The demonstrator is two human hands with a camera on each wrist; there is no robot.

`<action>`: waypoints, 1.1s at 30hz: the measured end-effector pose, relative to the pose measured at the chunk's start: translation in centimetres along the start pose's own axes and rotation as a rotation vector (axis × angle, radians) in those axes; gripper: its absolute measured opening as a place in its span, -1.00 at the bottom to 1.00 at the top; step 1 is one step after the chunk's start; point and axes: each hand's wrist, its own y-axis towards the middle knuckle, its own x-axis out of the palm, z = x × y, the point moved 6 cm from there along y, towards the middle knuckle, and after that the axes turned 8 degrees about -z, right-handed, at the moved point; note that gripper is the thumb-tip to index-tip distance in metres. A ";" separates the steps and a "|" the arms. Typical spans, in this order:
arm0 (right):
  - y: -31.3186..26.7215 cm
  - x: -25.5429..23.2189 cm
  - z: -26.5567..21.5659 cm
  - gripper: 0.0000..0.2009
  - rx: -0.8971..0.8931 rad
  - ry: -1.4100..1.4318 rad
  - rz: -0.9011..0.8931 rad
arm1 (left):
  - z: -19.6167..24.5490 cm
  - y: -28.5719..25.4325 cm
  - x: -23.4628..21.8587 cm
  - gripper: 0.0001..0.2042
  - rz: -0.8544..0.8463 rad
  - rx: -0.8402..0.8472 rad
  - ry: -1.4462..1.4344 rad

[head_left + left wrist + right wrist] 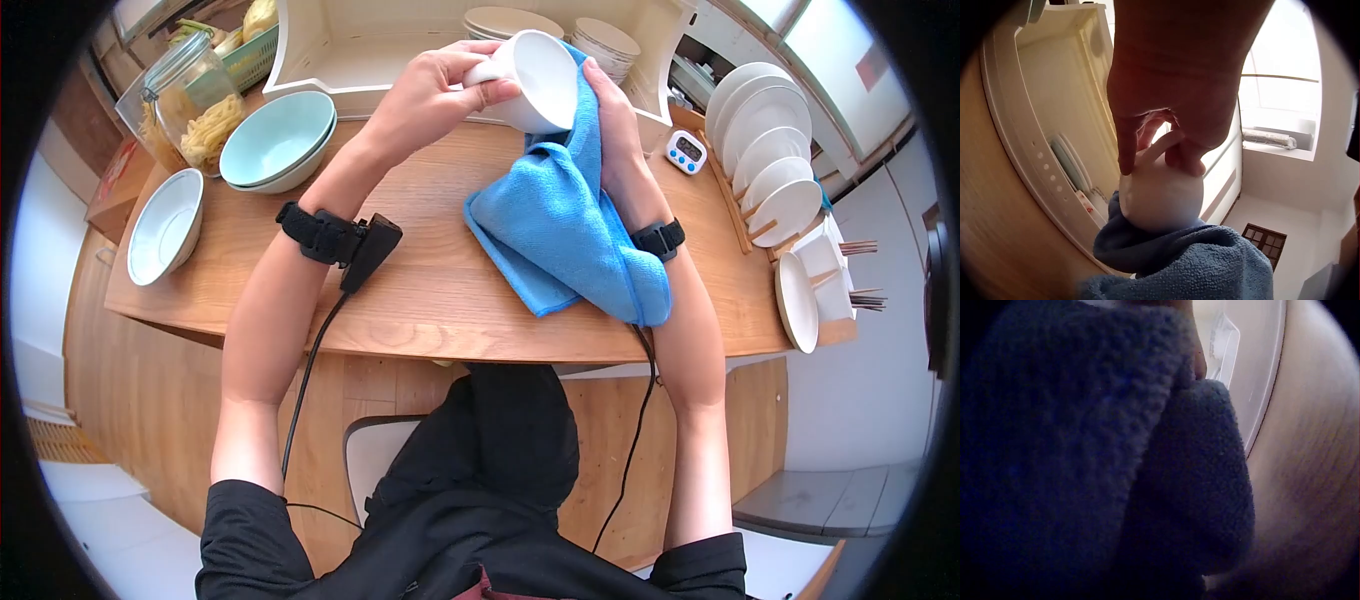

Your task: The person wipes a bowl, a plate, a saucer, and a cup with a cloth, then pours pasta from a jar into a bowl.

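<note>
From the head view, the left hand's (435,95) grip pinched the white cup (552,88) by its handle (486,72) above the surface (420,285); the right hand (618,130) held the blue cloth (570,220) against it. In the left wrist view, a slackening pinch risked dropping the cup. In the right wrist view, cloth hid most fingers; no writing was legible.

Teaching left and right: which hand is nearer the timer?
Right: the right hand, with the blue cloth, is left of the timer; the left hand, at the cup handle, is farther left.
</note>
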 end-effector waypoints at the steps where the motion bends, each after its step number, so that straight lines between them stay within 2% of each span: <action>1: -0.1 -0.5 -0.4 -0.64 -0.085 -0.093 0.093 | -0.2 0.0 0.0 -0.71 0.003 -0.002 0.001; 5: -0.6 -1.8 -1.9 -0.66 -0.221 -0.240 0.203 | -0.3 0.1 -0.3 -0.72 0.062 0.053 0.046; 8: -2.4 -3.9 -5.9 -0.71 -0.488 -0.409 0.566 | -0.6 0.3 -0.8 -0.71 0.111 0.059 0.059; 10: -3.1 -5.8 -8.2 -0.75 -0.653 -0.311 0.761 | -0.5 0.1 -1.2 -0.69 0.143 0.062 0.076; 12: -4.4 -6.9 -11.9 -0.76 -0.797 -0.335 0.806 | -0.5 0.0 -1.5 -0.68 0.194 0.020 -0.068; 14: -6.4 -8.0 -15.9 -0.77 -1.011 -0.401 0.911 | -0.8 0.1 -1.7 -0.68 0.209 0.020 -0.060; 16: -9.3 -6.0 -19.1 -0.77 -1.156 -0.616 1.034 | -0.9 0.0 -1.7 -0.68 0.221 0.018 -0.058; 19: -11.4 -2.2 -21.0 -0.77 -1.323 -0.809 1.058 | -0.6 0.0 -1.4 -0.69 0.201 0.043 -0.089; 20: -11.0 -2.0 -20.7 -0.77 -1.323 -0.810 1.058 | -0.5 0.0 -1.3 -0.70 0.187 0.043 -0.083; 22: -8.5 -1.8 -19.7 -0.78 -1.260 -0.785 0.832 | -0.2 0.1 -0.9 -0.71 0.170 0.045 -0.080; 23: -6.9 -1.5 -18.0 -0.78 -1.153 -0.734 0.684 | -0.1 0.0 -0.8 -0.71 0.145 0.029 -0.078; 24: -5.5 -0.9 -16.0 -0.78 -1.170 -0.843 0.550 | -0.1 0.0 -0.7 -0.72 0.122 0.011 -0.075; 25: -4.0 -0.9 -13.8 -0.78 -1.010 -0.903 0.453 | -0.2 0.1 -0.7 -0.72 0.121 0.012 -0.074; 27: -3.2 2.7 -9.9 -0.80 -0.751 -0.942 0.182 | -0.5 0.1 -0.5 -0.74 0.100 0.022 -0.036; 28: -3.0 4.1 -8.6 -0.80 -0.735 -0.950 0.079 | -0.7 0.1 -0.3 -0.74 0.096 0.021 -0.040; 29: -2.5 4.7 -7.0 -0.81 -0.616 -0.947 0.010 | -0.6 0.2 -0.2 -0.74 0.079 0.038 0.000; 30: -2.5 5.6 -6.2 -0.81 -0.571 -0.957 -0.048 | -0.5 0.2 -0.2 -0.75 0.064 0.055 0.042; 32: -1.8 5.2 -4.4 -0.79 -0.414 -0.909 -0.043 | -0.5 0.1 0.2 -0.75 0.046 0.081 0.041; 33: -1.8 5.2 -4.0 -0.79 -0.413 -0.908 -0.043 | -0.3 0.1 0.5 -0.74 0.027 0.107 0.038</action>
